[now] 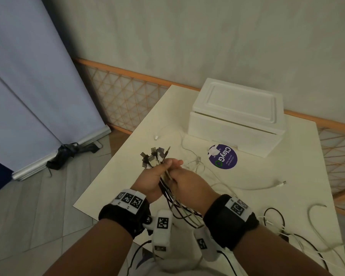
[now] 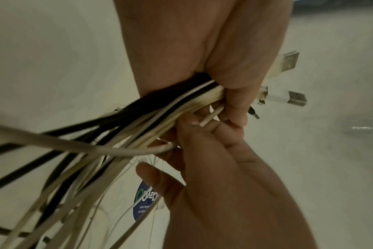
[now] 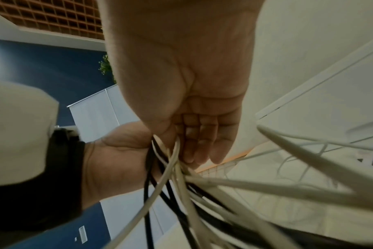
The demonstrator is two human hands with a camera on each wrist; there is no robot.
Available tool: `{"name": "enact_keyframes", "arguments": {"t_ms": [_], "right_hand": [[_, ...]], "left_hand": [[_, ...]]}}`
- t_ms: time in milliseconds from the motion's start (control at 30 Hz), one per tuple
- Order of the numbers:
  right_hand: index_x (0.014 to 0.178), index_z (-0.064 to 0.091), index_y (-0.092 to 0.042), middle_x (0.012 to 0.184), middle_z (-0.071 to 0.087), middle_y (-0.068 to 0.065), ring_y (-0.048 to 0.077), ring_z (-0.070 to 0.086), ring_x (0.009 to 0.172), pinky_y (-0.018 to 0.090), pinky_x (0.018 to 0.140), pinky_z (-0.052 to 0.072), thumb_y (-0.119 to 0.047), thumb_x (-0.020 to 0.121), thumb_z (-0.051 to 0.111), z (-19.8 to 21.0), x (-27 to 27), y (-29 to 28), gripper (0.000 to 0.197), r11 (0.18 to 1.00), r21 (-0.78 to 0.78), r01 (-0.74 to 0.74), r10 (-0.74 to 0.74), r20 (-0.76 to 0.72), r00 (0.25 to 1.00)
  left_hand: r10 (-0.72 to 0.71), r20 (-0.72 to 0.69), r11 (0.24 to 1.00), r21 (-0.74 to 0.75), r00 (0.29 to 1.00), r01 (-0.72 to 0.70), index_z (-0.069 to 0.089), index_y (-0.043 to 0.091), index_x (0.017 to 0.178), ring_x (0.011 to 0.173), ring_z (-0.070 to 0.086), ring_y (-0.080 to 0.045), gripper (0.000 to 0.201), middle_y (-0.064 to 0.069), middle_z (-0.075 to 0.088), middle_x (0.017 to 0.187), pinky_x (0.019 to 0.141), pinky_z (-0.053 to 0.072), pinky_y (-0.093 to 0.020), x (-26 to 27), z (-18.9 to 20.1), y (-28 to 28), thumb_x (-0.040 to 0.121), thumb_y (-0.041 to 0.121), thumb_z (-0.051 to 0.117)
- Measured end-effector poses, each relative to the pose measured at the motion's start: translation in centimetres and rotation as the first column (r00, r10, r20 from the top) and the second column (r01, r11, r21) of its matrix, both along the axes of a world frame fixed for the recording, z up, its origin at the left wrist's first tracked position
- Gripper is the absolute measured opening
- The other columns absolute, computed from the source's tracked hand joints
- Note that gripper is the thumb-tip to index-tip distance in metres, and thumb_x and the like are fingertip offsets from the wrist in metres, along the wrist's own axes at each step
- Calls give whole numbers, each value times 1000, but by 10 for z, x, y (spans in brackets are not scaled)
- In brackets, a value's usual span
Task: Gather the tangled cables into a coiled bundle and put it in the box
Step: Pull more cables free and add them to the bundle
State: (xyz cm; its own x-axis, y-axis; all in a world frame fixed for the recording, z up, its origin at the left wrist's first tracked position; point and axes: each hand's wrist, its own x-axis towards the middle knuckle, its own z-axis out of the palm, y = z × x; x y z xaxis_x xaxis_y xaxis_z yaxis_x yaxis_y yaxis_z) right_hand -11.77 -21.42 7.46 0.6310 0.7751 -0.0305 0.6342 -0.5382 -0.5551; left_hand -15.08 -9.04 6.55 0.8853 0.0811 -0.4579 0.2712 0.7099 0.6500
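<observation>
White table (image 1: 247, 196) holds a shut white box (image 1: 235, 124) at its far side. Left hand (image 1: 151, 180) squeezes the cables (image 1: 179, 208) just under their plugs (image 1: 153, 158). Right hand (image 1: 189, 184) pinches one white cable beside it. Loose ends trail near and right, away from the box.

The left hand (image 2: 213, 55) grips a bundle of black and white cables (image 2: 138, 121) — the right hand (image 2: 219, 168) pinches one white strand beside it.
</observation>
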Motion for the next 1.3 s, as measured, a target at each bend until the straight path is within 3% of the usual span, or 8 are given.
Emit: {"name": "enact_keyframes", "arguments": {"t_ms": [233, 367, 600, 767, 967, 1033, 1133, 1300], "right_hand": [[84, 50, -12, 76, 56, 5, 19, 48, 70, 28, 60, 31, -21, 96, 44, 4, 12, -46, 16, 989, -97, 113, -114, -8, 993], [99, 53, -20, 89, 63, 2, 16, 54, 78, 29, 67, 40, -23, 93, 47, -1, 17, -98, 8, 950, -292, 113, -138, -66, 988], [87, 59, -31, 67, 54, -14, 7, 54, 70, 23, 60, 39, -35, 87, 62, 29, 23, -158, 5, 889, -303, 342, -343, 52, 938], [85, 55, -30, 82, 58, -12, 5, 54, 78, 26, 65, 40, -66, 68, 67, 51, 15, -167, 41, 784, -451, 427, -461, 38, 887], [150, 11, -25, 152, 26, -2, 18, 24, 139, 42, 116, 18, -97, 41, 45, 53, -2, -134, 135, 807, -579, 113, -129, 14, 992], [152, 5, -21, 155, 19, -2, 16, 18, 141, 38, 118, 9, -81, 59, 60, 48, -13, -94, 124, 927, -373, 25, -51, -58, 997], [146, 16, -18, 136, 49, 7, 25, 50, 119, 39, 101, 42, -57, 70, 72, 21, -27, -27, 102, 983, -175, -50, 12, -212, 977], [105, 49, -18, 97, 63, 7, 30, 60, 92, 33, 68, 41, -30, 82, 55, -4, -15, -29, 27, 933, -357, -34, 35, -4, 999]], "left_hand": [[345, -61, 923, -162, 937, -350, 36, 16, 51, 47, 50, -17, 50, 0, 35, 44, 78, 53, -39, -10, 7, 18, 96, 31, 51], [465, -118, 874, -97, 877, -476, 32, 21, 46, 34, 26, -11, 53, 6, 22, 42, 43, 36, -20, -24, -5, 49, 94, 25, 55], [468, -194, 881, 23, 862, -473, 28, 21, 48, 32, 20, -10, 53, 6, 21, 42, 37, 20, -14, -40, -27, 76, 94, 30, 54], [372, -234, 928, 59, 898, -369, 27, 21, 52, 32, 20, -10, 52, 6, 21, 43, 37, 19, -15, -35, -32, 57, 93, 31, 56], [288, -212, 957, 20, 934, -290, 28, 23, 48, 34, 19, -9, 53, 7, 20, 45, 36, 18, -16, -32, -16, 38, 91, 31, 58], [221, -148, 974, -11, 964, -225, 28, 23, 49, 35, 19, -9, 52, 7, 19, 45, 36, 17, -18, -26, -1, 23, 92, 32, 56], [141, -34, 988, -62, 989, -143, 29, 22, 51, 34, 20, -8, 49, 6, 20, 44, 36, 18, -19, -14, 22, 0, 92, 33, 53], [168, 37, 985, -34, 985, -167, 32, 22, 46, 34, 21, -8, 51, 6, 21, 44, 38, 20, -18, -10, 41, 25, 90, 34, 53]]}}
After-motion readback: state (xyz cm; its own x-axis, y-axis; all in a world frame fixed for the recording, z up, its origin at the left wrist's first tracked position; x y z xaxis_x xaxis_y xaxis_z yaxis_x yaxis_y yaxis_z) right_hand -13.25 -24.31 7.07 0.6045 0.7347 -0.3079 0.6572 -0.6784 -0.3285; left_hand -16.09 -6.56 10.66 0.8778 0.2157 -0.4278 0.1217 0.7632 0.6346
